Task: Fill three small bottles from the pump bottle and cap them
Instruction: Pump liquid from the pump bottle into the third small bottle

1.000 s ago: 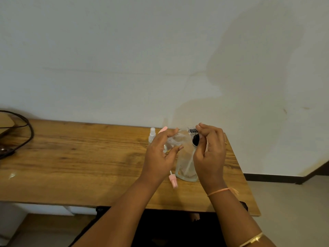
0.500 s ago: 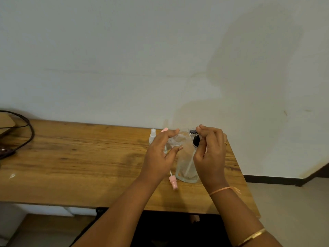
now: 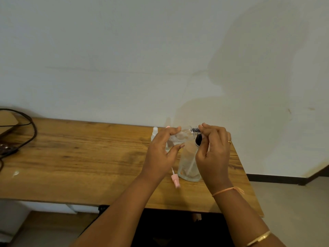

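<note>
**Wooden table (image 3: pixel 71 157), white wall behind**

Fingers curled, the right hand (image 3: pixel 213 154) pinches the black head of the pump bottle (image 3: pixel 188 163), standing toward the table's 3 o'clock end. The left hand (image 3: pixel 160 155) grips a clear small bottle (image 3: pixel 181 135), tilted sideways, at the head's 9 o'clock. A pink spray cap (image 3: pixel 175 180) lies at the pump bottle's 8 o'clock.

table (image 3: pixel 71 157): wooden, set against the wall | wall (image 3: pixel 124 50): pale, broad faint stain at right | cable (image 3: pixel 33 130): black, looped on the table's far-left end | box (image 3: pixel 7 120): brown, possibly cardboard, cut off by the left edge | scrap (image 3: pixel 15 173): small, white, on the tabletop's near left | skirting (image 3: pixel 276 179): dark, above the pale floor (image 3: pixel 293 211)
</note>
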### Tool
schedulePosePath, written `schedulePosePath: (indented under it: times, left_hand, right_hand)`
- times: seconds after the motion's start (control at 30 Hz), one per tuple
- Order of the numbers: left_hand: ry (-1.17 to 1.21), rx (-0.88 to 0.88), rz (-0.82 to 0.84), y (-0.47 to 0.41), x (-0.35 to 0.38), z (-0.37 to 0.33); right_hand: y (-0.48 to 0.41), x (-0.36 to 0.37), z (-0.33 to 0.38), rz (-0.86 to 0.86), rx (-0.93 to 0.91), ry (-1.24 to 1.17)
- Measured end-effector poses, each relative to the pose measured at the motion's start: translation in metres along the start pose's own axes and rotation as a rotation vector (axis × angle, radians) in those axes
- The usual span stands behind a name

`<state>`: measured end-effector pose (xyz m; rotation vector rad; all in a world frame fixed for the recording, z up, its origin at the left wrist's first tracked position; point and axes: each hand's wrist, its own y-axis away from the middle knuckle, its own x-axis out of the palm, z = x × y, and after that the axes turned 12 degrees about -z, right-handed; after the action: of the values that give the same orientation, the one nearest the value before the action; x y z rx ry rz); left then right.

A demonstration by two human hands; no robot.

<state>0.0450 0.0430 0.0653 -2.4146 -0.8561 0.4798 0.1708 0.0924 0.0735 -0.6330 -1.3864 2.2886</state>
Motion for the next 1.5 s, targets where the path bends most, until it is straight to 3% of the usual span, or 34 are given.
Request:
schedulePosePath:
  times: [0.37,0.67,1.13,1.5]
  left_hand:
    - [0.02,0.086,-0.047,0.002,0.001,-0.005]
    - [0.01,0.014,-0.024,0.002,0.003,0.002]
    - [0.034,0.03,-0.046,0.002,0.003,-0.004]
    - [0.029,-0.018,-0.061,0.004,0.006,-0.003]
  right_hand:
    - [-0.005,-0.005,0.007,-0.034,0.021,-0.02]
    - [-0.001,0.001,-0.009,0.041,-0.091,0.063]
    - [-0.005,-0.001,0.007,-0.023,0.05,-0.036]
    - [-0.001,0.001,0.002,-0.015,0.038,-0.087]
